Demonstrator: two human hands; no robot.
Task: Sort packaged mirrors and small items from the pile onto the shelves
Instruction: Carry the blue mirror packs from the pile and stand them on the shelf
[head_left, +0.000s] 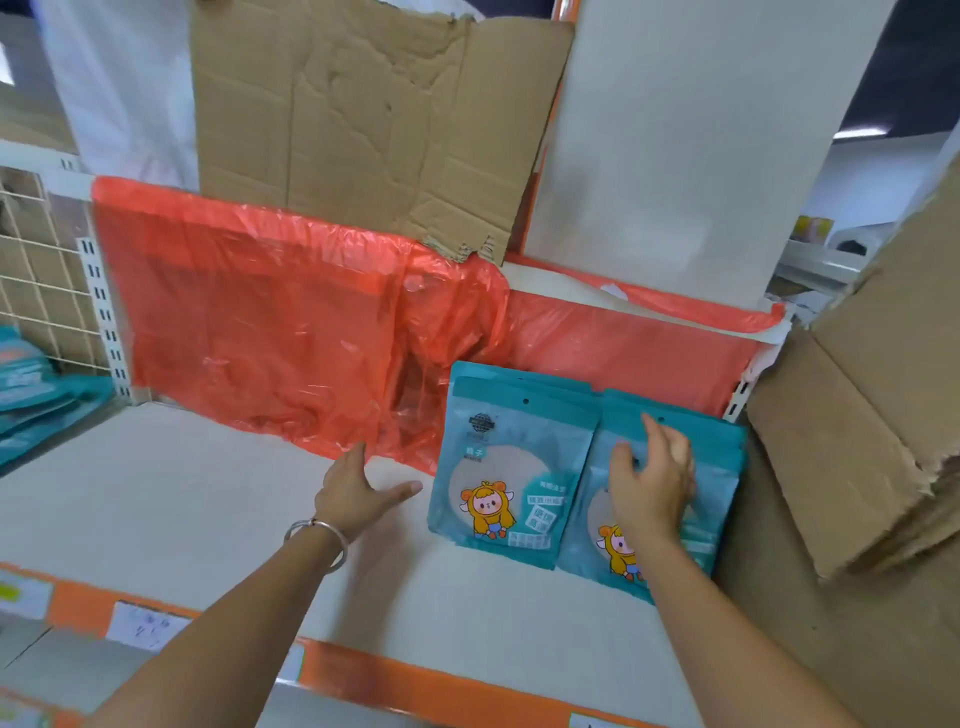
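Shelf (182, 493): pale board with an orange front strip (415, 686); a paper label (140, 626) on the strip at lower left.
Left mirror packets (511, 462): teal pouches with a cartoon figure; they stand on the shelf right of centre, leaning back on the red plastic sheet (260, 312).
Right mirror packets (719, 467): same kind, just beside the left ones and overlapping their edge; close to the cardboard box (857, 441) at the right.
Your left hand (358, 493): fingers spread and relaxed, holding nothing; just left of the left packets, not touching them; a metal bangle (319, 535) on the wrist.
Your right hand (654, 483): laid on the front of the right packets, fingers extended and spread; blurred, no pinch to be seen.
Cardboard sheet (374, 114): creased, upright above the red plastic.
Further teal packets (36, 405): stacked at the far left, below a wire grid (41, 270).
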